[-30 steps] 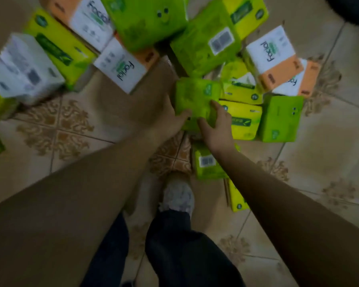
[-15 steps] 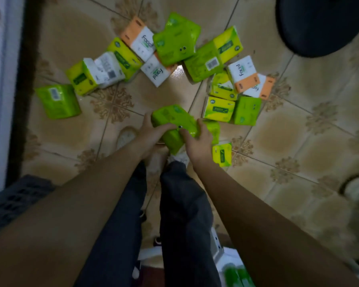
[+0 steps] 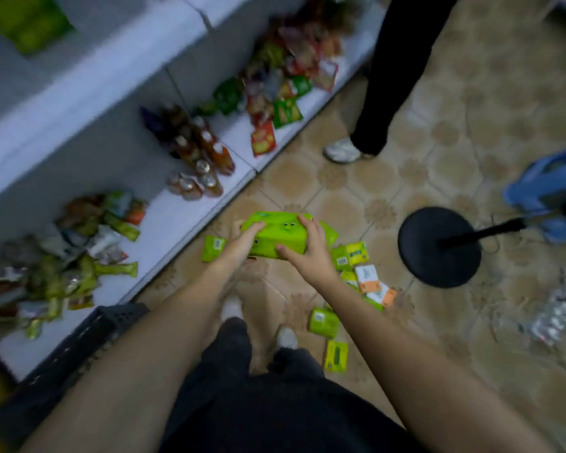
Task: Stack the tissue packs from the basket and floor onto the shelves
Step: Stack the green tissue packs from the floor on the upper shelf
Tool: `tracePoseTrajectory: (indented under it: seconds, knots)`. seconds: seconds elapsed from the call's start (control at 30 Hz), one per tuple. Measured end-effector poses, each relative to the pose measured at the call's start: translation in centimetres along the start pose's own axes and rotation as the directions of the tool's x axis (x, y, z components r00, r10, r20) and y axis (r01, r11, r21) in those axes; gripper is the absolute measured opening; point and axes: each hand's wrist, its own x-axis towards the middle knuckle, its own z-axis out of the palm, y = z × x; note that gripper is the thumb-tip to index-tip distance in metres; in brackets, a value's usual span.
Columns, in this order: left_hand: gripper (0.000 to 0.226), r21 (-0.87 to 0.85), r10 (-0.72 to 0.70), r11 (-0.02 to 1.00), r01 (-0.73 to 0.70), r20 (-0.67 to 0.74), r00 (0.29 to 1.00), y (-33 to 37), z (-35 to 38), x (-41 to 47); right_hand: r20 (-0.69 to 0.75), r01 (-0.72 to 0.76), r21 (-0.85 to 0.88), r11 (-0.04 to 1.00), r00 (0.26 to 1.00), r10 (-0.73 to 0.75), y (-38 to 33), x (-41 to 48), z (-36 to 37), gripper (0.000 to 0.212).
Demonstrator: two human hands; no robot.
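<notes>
I hold two stacked bright green tissue packs (image 3: 280, 235) with smiley faces in front of me, above the floor. My left hand (image 3: 239, 246) grips their left end and my right hand (image 3: 307, 253) grips the right end, fingers curled over the top. Several more green, yellow and orange-white tissue packs (image 3: 360, 273) lie on the tiled floor below and to the right. The white shelves (image 3: 164, 223) run along the left. A dark basket (image 3: 79, 348) stands at the lower left beside my leg.
The bottom shelf holds snack bags (image 3: 79, 256), bottles (image 3: 203, 158) and more packets (image 3: 285, 86). Another person's leg and white shoe (image 3: 343, 150) stand ahead by the shelf. A black round stand base (image 3: 438, 246) and a blue bag (image 3: 549, 191) are on the right.
I have lifted the green packs off the floor pile and the view has swung up from the floor toward the shelves. Both hands keep their grip.
</notes>
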Motion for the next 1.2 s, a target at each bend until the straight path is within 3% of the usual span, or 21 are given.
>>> tracePoseTrajectory:
  seconds: [0.1,0.2,0.33,0.47,0.67,0.73,0.97,1.2]
  knots:
    - [0.042,-0.091,0.231,0.968,-0.233,-0.032,0.972,5.4,-4.3,-3.9,0.053,0.214,-0.035,0.976,0.976,-0.212,-8.1,0.3,-0.8,0.075]
    - [0.052,-0.108,0.411,0.9,-0.422,-0.11,0.905,10.6,-9.6,-8.5,0.109,0.41,-0.023,0.912,0.908,-0.406,-16.5,-0.1,-0.5,0.074]
    - [0.042,0.095,0.644,0.759,-0.644,-0.246,0.724,15.7,-17.5,-13.9,0.136,0.606,0.015,0.796,0.787,-0.602,-26.3,-1.1,1.6,0.07]
    - [0.033,0.161,0.707,0.683,-0.712,-0.388,0.591,18.9,-25.8,-19.2,0.167,0.741,0.044,0.67,0.656,-0.736,-35.3,-2.7,5.7,0.059]
    - [0.032,0.244,0.721,0.591,-0.769,-0.587,0.368,21.2,-38.9,-24.4,0.131,0.874,0.062,0.483,0.472,-0.872,-47.1,-6.5,15.4,0.072]
    - [0.031,0.248,0.694,0.586,-0.772,-0.644,0.32,21.0,-43.1,-25.2,0.134,0.869,0.096,0.485,0.472,-0.872,-50.0,-7.5,19.1,0.066]
    - [0.032,0.236,0.623,0.629,-0.741,-0.722,0.299,18.5,-56.3,-24.8,0.244,0.828,0.189,0.529,0.482,-0.842,-55.9,-8.0,32.1,0.058]
    - [0.054,0.184,0.566,0.736,-0.651,-0.695,0.443,15.3,-65.5,-23.1,0.283,0.851,0.111,0.513,0.467,-0.838,-59.1,-7.5,42.1,0.051]
